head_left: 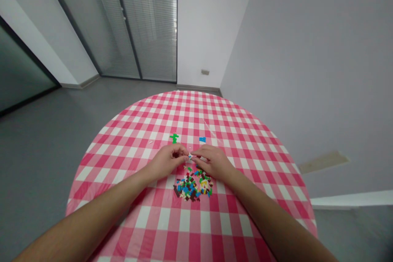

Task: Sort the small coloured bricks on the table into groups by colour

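Over the middle of a round table (260, 139), covered by a pink-and-white checked tablecloth (167, 222), a small white-and-blue piece (190, 156) is held between two bare hands. It is met from the left by the left hand (166, 161), whose grip is pinched together on it, and from the right by the right hand (217, 164), whose grip is clamped on it likewise. The exact shape of the piece is too small to be made out. Nearer the person, just below the hands, a loose pile of toy bricks (190, 188) is spread, with blue, green, brown, yellow, red and white mixed together. Just beyond the left hand, a green cross-like brick shape (174, 136) is laid flat; beyond the right hand, a small blue brick piece (202, 139) is placed, well apart from the green one. Past the table, a glazed partition (153, 28) with blinds is seen, beside a pale wall (208, 20) on which a socket plate (205, 72) is mounted low.
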A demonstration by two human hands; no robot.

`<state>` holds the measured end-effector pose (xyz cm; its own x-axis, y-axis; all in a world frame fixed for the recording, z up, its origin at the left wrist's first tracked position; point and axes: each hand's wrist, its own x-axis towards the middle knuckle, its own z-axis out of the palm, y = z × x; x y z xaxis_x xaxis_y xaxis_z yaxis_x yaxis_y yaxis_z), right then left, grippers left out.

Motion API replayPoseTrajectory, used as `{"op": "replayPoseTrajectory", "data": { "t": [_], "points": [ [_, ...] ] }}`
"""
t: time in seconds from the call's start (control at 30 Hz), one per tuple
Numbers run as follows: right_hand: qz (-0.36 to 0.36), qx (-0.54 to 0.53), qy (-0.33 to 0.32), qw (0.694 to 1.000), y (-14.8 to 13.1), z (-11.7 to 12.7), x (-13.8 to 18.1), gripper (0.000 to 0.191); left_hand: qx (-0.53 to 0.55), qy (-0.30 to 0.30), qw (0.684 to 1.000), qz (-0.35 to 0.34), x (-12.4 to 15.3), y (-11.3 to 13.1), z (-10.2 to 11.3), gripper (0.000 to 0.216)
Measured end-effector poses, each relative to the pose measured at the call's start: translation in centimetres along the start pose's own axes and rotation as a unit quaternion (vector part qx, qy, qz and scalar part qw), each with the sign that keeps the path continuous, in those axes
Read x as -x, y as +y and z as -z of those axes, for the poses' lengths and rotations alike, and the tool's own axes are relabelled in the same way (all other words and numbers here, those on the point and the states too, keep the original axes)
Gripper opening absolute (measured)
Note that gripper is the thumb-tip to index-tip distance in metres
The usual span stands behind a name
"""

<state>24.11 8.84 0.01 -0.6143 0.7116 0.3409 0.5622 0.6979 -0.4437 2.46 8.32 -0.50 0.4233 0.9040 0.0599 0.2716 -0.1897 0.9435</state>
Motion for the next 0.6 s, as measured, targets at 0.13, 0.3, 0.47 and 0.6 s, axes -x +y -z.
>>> {"op": "replayPoseTrajectory", "data": {
  "t": [0.13, 0.3, 0.47, 0.6],
  "points": [
    [0.003, -0.005, -0.020, 1.000, -0.6, -0.5, -0.1, 0.021, 0.005, 0.014, 1.000, 0.007, 0.0, -0.3, -0.5, 0.011],
    [-0.051, 0.031, 0.026, 0.998, 0.5, 0.0, -0.1, 0.018, -0.017, 0.023, 0.999, 0.015, -0.1, -0.3, -0.3, 0.007],
    [-0.237, 0.158, 0.085, 0.955, 4.3, 1.1, -0.1, 0.023, -0.035, 0.006, 0.999, 0.012, -0.1, -0.2, 0.2, 0.011],
    [-0.281, 0.185, 0.040, 0.941, 6.1, 1.3, -0.1, 0.027, -0.069, -0.012, 0.998, 0.010, 0.1, -0.3, 0.4, 0.015]
  ]
}}
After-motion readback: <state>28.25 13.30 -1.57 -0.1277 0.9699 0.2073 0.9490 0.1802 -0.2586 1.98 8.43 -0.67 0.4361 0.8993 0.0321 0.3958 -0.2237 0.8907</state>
